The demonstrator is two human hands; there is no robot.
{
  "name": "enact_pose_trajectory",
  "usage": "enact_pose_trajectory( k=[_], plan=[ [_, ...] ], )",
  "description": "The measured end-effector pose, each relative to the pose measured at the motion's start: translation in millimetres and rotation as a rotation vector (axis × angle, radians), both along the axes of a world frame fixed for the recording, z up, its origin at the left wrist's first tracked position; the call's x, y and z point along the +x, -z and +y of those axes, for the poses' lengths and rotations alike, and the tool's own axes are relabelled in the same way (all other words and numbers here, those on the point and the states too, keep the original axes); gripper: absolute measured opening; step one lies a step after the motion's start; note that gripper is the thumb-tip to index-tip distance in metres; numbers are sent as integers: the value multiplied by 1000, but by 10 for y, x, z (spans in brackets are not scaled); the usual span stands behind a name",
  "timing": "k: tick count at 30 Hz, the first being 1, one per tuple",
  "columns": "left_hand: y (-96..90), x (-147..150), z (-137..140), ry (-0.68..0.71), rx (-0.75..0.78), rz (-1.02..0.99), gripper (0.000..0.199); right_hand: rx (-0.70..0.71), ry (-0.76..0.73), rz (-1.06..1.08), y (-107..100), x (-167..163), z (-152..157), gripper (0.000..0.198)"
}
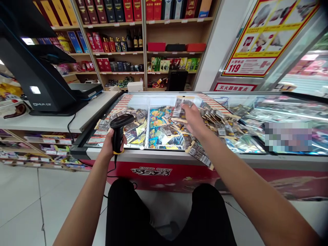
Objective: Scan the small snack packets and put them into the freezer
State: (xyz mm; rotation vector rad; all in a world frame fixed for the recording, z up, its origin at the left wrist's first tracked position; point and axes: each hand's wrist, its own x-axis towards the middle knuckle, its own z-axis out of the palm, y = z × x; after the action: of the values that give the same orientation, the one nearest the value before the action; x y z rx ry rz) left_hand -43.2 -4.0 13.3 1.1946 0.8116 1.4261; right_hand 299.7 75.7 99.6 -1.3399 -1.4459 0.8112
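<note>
Gripping scanner in left hand, centre-left; pinching packet in right hand, just above centre. Looks partway through, with loose packets right of centre; can't tell handled from unhandled.

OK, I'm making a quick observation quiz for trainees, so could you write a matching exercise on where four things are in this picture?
Things:
1. Black scanner
2. Dark terminal
3. Raised tan-edged packet
4. Poster reading 119

Places:
A. In the right hand
B. At the upper right of the picture
C. In the left hand
D. On the white counter

Right pairs: 1-C, 2-D, 3-A, 4-B
</note>
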Motion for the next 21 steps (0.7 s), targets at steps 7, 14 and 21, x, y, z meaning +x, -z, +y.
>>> enact_pose_trajectory(
  k=[7,14,21],
  plan=[
    [40,-18,-3,-3,-38,-49,69,-157,-211,342,308,-844,-230,51],
    [67,-41,2,61,-37,13,72,-206,-242,274,642,-1141,-73,70],
    [74,-39,-13,77,-70,-14,70,-187,-214,210,733,-1140,-76,83]
  ],
)
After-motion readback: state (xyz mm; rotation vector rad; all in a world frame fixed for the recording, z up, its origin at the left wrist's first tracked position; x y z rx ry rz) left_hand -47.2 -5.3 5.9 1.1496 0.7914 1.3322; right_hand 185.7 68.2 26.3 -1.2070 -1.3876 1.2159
